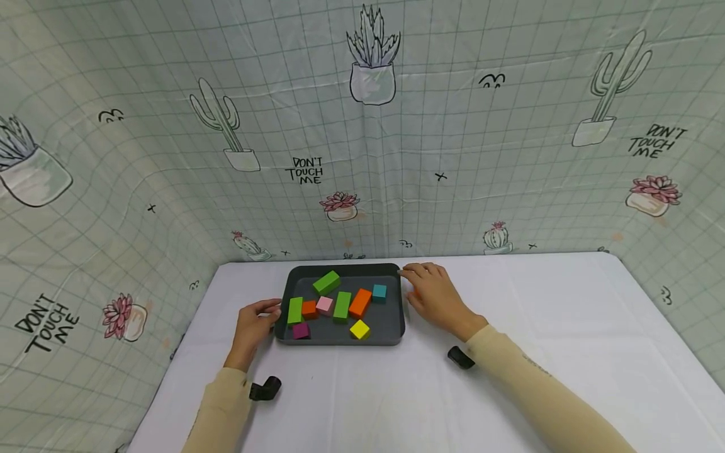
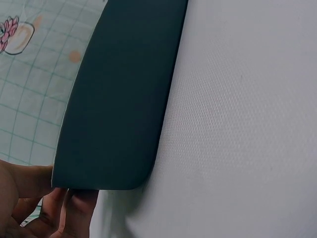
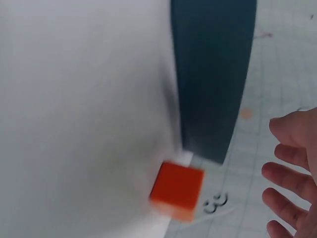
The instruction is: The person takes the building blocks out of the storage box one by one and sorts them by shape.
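Observation:
A dark grey tray (image 1: 340,340) lies on the white table with several coloured blocks inside. Among them are a long green block (image 1: 326,283), an orange block (image 1: 360,303), a pink cube (image 1: 325,306), a blue cube (image 1: 379,293), a yellow cube (image 1: 359,329) and a purple cube (image 1: 301,331). My left hand (image 1: 253,327) pinches the tray's left end wall, which the left wrist view shows between thumb and fingers. Beside the tray's right end is my right hand (image 1: 435,296), its fingers spread and holding nothing in the right wrist view.
Near the tray's end, an orange cube (image 3: 177,190) shows outside it in the right wrist view; I cannot find it in the head view. A cloth (image 1: 430,138) printed with cacti hangs behind the white table (image 1: 362,402).

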Demonstrator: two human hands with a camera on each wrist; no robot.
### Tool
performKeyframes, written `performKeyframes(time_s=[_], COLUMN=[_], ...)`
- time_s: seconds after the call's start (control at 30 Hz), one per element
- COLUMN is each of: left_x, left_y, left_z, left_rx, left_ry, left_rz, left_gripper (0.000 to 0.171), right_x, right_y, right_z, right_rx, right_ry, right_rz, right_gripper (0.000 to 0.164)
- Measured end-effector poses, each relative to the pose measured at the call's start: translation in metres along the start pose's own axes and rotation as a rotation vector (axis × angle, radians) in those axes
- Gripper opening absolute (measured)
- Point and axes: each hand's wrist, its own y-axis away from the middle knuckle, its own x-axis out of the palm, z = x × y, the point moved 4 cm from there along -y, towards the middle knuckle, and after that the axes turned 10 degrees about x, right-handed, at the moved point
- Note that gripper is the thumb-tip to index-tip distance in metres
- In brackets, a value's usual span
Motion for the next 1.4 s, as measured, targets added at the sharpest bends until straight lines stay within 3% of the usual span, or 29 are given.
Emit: performKeyframes(time_s=[0.3,0.67,1.13,1.4], left_x=[-0.001,0.000,-0.001,0.001], left_y=[-0.005,-0.005,-0.004,-0.003], left_z=[0.004,0.002,0.003,0.005], left_rx=[0.005,-0.003,-0.014,-0.012], left_ry=[0.014,0.020,0.018,0.026], left_rz=[-0.002,-0.005,-0.006,-0.014], left_gripper=[0.028,0.028,0.028,0.027], right_x=[0.006,0.016,0.025,0.032], right_y=[-0.001,0.006,0.007,0.006], right_z=[0.028,0.056,0.070,0.077], right_rx=[-0.082,-0.247,-0.373,-0.413], right_ry=[-0.003,-0.026,-0.181,-0.182], right_rz=[0.056,0.130,0.192,0.270], right_gripper=[0.049,0.049,0.046,0.038])
